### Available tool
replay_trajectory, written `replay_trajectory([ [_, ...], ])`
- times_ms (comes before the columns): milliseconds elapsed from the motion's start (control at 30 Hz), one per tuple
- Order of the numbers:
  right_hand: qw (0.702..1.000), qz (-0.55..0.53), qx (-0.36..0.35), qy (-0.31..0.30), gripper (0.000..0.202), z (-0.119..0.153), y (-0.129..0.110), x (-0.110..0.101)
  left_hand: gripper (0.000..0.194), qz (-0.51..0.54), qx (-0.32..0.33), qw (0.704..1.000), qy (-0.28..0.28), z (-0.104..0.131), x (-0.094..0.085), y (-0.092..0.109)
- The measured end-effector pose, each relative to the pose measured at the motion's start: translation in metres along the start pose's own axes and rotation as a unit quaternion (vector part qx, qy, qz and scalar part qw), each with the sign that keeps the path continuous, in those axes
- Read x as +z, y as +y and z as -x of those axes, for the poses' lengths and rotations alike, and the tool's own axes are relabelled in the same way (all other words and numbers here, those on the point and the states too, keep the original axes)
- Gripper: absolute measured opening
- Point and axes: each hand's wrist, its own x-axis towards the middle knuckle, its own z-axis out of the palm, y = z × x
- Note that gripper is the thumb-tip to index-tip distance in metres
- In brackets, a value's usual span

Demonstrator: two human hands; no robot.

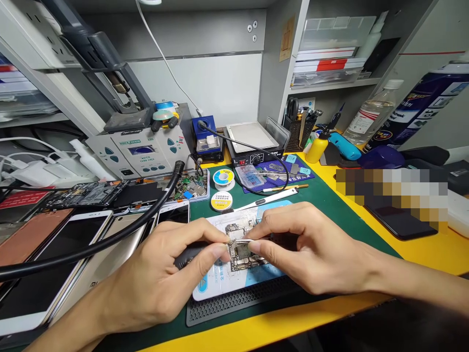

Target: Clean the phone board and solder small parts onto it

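Between my two hands is a thin silvery metal piece (242, 241), too small to tell its kind. My left hand (172, 269) pinches its left end between thumb and forefinger, while my right hand (304, 249) pinches its right end. Just below the fingertips lies a phone circuit board (240, 265) with a grey square area, partly hidden by both hands. The board rests on a white and blue work pad (216, 283). A dark handle-like object (185, 256) shows behind my left thumb, mostly covered.
Several phones (69, 244) lie at left, crossed by a black hose (142, 222) from the hot air station (142, 151). Solder spools (223, 179), a parts box (192, 188) and a heating plate (252, 134) stand behind. A yellow bottle (318, 146) stands back right.
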Motion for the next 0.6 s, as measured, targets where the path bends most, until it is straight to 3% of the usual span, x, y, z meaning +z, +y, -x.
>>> replay_trajectory([
  [300, 1.0, 0.001, -0.003, 0.008, 0.019, -0.0012, 0.0009, 0.0011, 0.019, 0.015, -0.022, 1.0, 0.016, 0.0014, 0.0028, 0.0012],
  [600, 1.0, 0.005, 0.002, 0.008, 0.021, -0.0009, 0.0017, 0.0009, 0.02, 0.018, 0.003, 1.0, -0.001, -0.0002, 0.0015, -0.0005],
])
